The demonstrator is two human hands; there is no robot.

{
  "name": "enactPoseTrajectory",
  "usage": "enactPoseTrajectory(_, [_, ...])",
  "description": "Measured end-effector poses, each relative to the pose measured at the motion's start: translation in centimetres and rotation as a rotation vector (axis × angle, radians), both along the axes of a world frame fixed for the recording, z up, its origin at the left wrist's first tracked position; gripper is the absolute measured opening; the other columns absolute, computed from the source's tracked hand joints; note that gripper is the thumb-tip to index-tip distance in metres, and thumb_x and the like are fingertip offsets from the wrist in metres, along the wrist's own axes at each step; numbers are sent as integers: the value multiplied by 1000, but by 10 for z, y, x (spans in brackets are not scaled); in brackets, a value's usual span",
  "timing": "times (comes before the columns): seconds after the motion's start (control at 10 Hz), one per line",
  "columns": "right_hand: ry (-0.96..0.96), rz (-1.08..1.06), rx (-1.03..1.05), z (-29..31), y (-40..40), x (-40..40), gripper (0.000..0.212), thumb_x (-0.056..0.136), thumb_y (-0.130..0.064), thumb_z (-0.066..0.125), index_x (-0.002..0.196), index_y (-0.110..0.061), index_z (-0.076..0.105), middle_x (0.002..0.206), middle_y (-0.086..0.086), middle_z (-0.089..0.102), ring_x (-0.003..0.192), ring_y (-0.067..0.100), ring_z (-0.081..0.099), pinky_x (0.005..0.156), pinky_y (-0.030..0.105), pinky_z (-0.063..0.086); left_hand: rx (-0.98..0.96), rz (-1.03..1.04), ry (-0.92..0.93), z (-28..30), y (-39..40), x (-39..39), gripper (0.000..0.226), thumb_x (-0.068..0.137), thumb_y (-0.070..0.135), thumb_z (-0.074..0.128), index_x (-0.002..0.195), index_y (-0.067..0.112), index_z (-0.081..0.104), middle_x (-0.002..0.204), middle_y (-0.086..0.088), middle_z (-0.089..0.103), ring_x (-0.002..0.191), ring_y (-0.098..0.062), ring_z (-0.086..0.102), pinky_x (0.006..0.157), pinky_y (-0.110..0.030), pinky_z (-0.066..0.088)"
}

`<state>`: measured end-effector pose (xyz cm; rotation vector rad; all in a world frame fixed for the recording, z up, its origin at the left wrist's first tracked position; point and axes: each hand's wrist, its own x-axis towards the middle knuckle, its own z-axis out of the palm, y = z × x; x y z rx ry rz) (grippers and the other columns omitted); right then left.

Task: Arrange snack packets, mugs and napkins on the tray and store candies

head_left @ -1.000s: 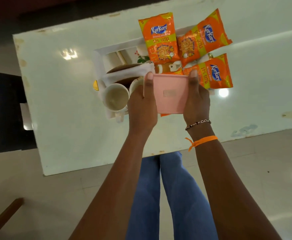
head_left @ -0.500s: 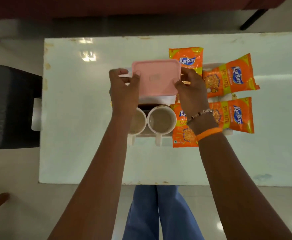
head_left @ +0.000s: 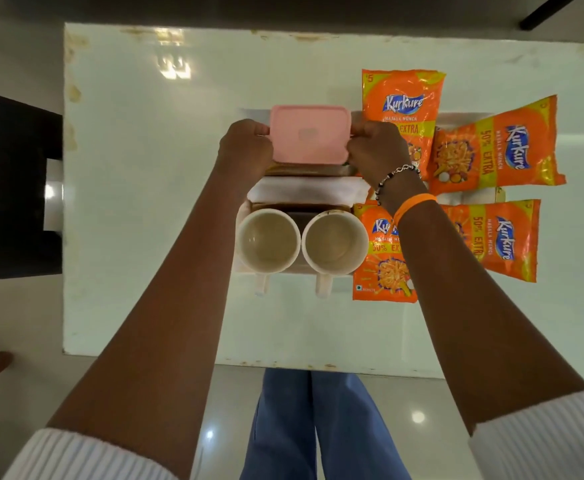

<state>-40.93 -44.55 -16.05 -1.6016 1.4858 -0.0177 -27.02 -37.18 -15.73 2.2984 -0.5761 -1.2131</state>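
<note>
Left hand [head_left: 245, 147] and right hand [head_left: 375, 150] curl round sides of pink box [head_left: 309, 133], lid on, box between them. White napkins [head_left: 304, 192] just below hands. Two mugs [head_left: 301, 241] nearer person. Orange snack packets [head_left: 495, 143] beside right hand. White tray [head_left: 463, 117] under all.

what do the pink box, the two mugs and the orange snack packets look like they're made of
Pink box: likely plastic, matte, with a moulded lid and rounded corners. Left mug and right mug: probably glazed ceramic, cream with thick rims. Snack packets: glossy printed film, crinkled and catching glare.
</note>
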Motion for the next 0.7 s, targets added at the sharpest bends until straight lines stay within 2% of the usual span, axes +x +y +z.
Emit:
enactPoseTrajectory(0.1, [12, -7, 11, -9, 3, 0, 32, 85, -4, 46, 109, -1, 67, 107, 24, 68, 101, 39, 61, 88, 40, 50, 42, 7, -31, -7, 1, 0, 37, 85, 5, 40, 114, 8, 61, 120, -10, 63, 114, -29, 58, 99, -41, 48])
enactPoseTrajectory(0.2, [16, -20, 33, -12, 3, 1, 33, 86, -5, 46, 112, -1, 66, 110, 23, 68, 104, 37, 60, 87, 37, 48, 26, -11, -28, -11, 2, 3, 43, 86, 5, 37, 125, 10, 55, 130, -9, 58, 119, -25, 55, 103, -39, 45])
enactPoseTrajectory(0.3, [18, -43, 17, -12, 2, -3, 37, 88, -9, 45, 121, -9, 61, 124, 11, 64, 116, 26, 57, 93, 26, 44, 0, -54, -120, -11, 10, -6, 40, 93, 11, 39, 133, 9, 45, 141, -10, 49, 129, -25, 45, 107, -28, 34])
enactPoseTrajectory(0.4, [10, -65, -143, -1, 10, -13, 36, 89, -9, 47, 122, -9, 59, 127, 8, 63, 118, 22, 57, 93, 22, 42, -118, -168, -400, 0, 30, -32, 46, 94, 7, 38, 140, 5, 34, 154, -16, 25, 145, -29, 18, 118, -32, 16])
enactPoseTrajectory(0.5, [-50, -23, -420, 13, 34, -28, 34, 87, -6, 48, 118, -6, 61, 121, 12, 66, 113, 29, 59, 93, 28, 41, -231, -364, -605, 9, 48, -57, 57, 89, -2, 38, 144, 8, 26, 158, -15, 15, 147, -34, 6, 119, -43, 8])
enactPoseTrajectory(0.6, [75, 202, -611, 20, 70, -45, 45, 87, -9, 48, 132, -4, 48, 140, 16, 49, 133, 35, 42, 111, 40, 29, -205, -479, -732, 13, 65, -78, 61, 92, 1, 37, 148, 10, 15, 159, -13, 12, 147, -34, 5, 119, -46, 5])
enactPoseTrajectory(0.7, [216, 354, -635, 11, 89, -60, 59, 89, -14, 46, 145, -8, 27, 156, 11, 24, 146, 33, 17, 119, 46, 13, -148, -556, -809, 9, 78, -90, 55, 99, 13, 32, 148, 8, 6, 159, -13, 7, 147, -33, 3, 119, -44, 0])
